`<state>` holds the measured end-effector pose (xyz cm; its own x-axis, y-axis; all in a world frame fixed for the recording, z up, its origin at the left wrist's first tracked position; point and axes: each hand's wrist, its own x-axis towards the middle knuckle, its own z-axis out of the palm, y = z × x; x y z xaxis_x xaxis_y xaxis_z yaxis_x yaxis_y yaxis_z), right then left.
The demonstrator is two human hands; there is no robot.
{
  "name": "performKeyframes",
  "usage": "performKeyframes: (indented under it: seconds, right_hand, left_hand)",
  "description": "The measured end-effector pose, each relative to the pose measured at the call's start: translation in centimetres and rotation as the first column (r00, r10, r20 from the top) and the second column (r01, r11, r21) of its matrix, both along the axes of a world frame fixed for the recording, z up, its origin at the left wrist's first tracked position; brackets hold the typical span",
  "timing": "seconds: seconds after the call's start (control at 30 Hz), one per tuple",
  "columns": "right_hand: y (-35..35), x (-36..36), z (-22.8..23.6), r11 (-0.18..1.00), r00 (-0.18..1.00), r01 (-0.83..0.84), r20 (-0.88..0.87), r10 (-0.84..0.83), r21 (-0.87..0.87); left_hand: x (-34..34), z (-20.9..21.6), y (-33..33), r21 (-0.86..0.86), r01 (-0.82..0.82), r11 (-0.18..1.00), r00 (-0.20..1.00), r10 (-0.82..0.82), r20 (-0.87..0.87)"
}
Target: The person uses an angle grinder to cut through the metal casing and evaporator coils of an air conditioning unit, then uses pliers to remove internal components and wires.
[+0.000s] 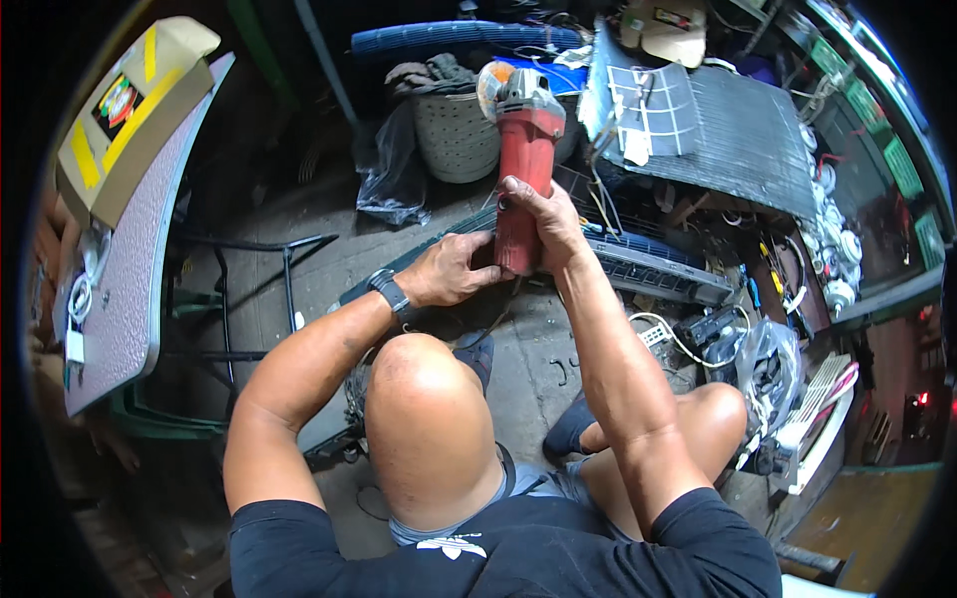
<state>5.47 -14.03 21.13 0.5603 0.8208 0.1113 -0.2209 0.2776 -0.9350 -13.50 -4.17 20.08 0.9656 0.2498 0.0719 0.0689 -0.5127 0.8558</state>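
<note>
My right hand (pixel 554 224) is wrapped round the red body of an angle grinder (pixel 528 149), its thumb lying across the front. The grinder points away from me, with its grey metal head and an orange disc (pixel 491 90) at the far end. At the near end, my left hand (pixel 449 271) has curled fingers and a thumb against the side of the grinder's body. Part of the left fingertips is hidden there. A dark cord seems to hang below the grinder. Beneath it on the floor lies a long grey housing with dark fins (pixel 653 269).
A pale table (pixel 150 249) bearing a cardboard box (pixel 130 120) stands at left, beside a black metal frame (pixel 287 254). Ahead are a woven basket (pixel 459 135) and a ribbed panel (pixel 748 130). Plastic bags (pixel 768 369), cables and tools crowd the right. My knees flank the floor below.
</note>
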Motion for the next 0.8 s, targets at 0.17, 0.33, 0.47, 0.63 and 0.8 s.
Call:
performKeyframes:
  seconds: [0.17,0.33,0.47,0.63,0.8]
  right_hand:
    - [-3.5,0.4,2.3,0.977,0.943,-0.199,-0.285,0.171,-0.071]
    - [-6.2,1.8,5.9,0.996,0.992,0.076,0.105,-0.07,-0.05]
    - [-9.4,5.2,8.2,0.955,0.888,0.297,0.373,-0.27,-0.017]
    - [-12.8,5.9,11.6,0.915,0.873,0.401,0.317,-0.369,-0.04]
    - [-16.1,9.6,11.8,0.786,0.677,0.602,0.61,-0.411,-0.139]
  left_hand:
    - [1.1,3.3,-1.8,0.182,0.103,0.978,0.987,-0.078,-0.139]
    - [5.0,3.7,-5.2,-0.287,-0.124,0.95,0.885,-0.025,-0.465]
    - [7.7,6.1,-10.8,-0.743,-0.18,0.645,0.964,-0.033,-0.263]
    - [8.6,6.1,-16.1,-0.89,-0.095,0.447,0.995,0.02,-0.097]
    - [10.0,7.7,-16.3,-0.655,0.136,0.744,0.965,-0.248,-0.08]
